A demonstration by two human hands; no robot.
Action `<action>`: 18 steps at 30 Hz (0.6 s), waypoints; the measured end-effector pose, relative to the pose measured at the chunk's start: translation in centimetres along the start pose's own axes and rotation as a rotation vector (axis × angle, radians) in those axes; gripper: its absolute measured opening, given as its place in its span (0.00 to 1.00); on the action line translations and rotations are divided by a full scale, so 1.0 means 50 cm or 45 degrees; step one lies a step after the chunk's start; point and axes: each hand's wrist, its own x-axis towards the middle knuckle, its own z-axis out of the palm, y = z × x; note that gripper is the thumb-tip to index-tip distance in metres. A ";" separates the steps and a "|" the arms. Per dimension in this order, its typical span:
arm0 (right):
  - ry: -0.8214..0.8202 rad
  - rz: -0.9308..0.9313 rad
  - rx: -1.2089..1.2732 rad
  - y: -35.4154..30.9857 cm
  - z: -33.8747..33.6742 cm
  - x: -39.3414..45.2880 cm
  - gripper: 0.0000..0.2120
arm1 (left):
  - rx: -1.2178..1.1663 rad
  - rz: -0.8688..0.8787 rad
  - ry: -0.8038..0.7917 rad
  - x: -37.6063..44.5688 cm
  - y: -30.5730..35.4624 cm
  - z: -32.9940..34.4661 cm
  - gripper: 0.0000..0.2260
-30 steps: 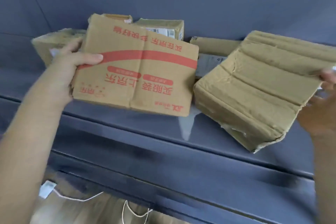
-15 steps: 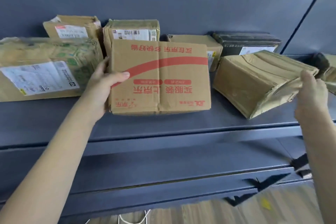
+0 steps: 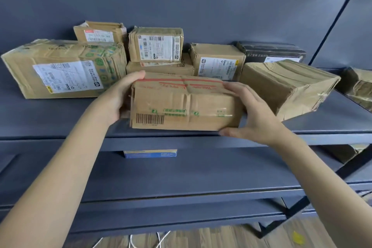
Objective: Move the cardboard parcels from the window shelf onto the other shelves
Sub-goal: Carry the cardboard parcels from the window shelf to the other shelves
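A cardboard parcel with red print and a barcode (image 3: 181, 104) lies on the dark grey shelf (image 3: 60, 119), near its front edge. My left hand (image 3: 118, 98) grips its left end, thumb over the top. My right hand (image 3: 251, 112) holds its right end, fingers on top and thumb under the front corner. A plain taped parcel (image 3: 285, 86) sits just to the right, free of my hands. Behind stand several labelled parcels, among them a large one (image 3: 64, 68) at the left and a black box (image 3: 271, 52) at the back right.
A lower grey shelf (image 3: 181, 177) carries a blue and yellow box (image 3: 150, 153) at its back. Another shelf unit at the right holds a wrapped parcel (image 3: 360, 84). Wooden floor and white cables show at the bottom.
The red-printed parcel has been tipped flat onto the shelf. My right hand has let go of the plain taped parcel and moved left onto the red-printed parcel's right end.
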 end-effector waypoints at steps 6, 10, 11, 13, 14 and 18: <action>0.369 0.159 0.429 -0.001 -0.024 0.034 0.41 | 0.291 0.231 -0.034 -0.010 0.026 0.012 0.31; 0.636 0.463 0.711 -0.007 -0.034 0.079 0.33 | 0.075 0.539 -0.209 -0.022 0.033 0.043 0.29; 0.642 0.510 0.670 -0.005 -0.029 0.086 0.28 | 0.051 0.592 -0.220 -0.022 0.030 0.049 0.33; 0.636 0.542 0.615 0.007 -0.012 0.091 0.09 | 0.035 0.657 -0.187 -0.026 0.023 0.061 0.40; 0.632 0.547 0.626 0.010 -0.003 0.090 0.05 | 0.036 0.666 -0.134 -0.025 0.018 0.065 0.43; 0.606 0.509 0.688 0.026 0.017 0.080 0.04 | -0.015 0.649 0.051 -0.016 0.008 0.076 0.32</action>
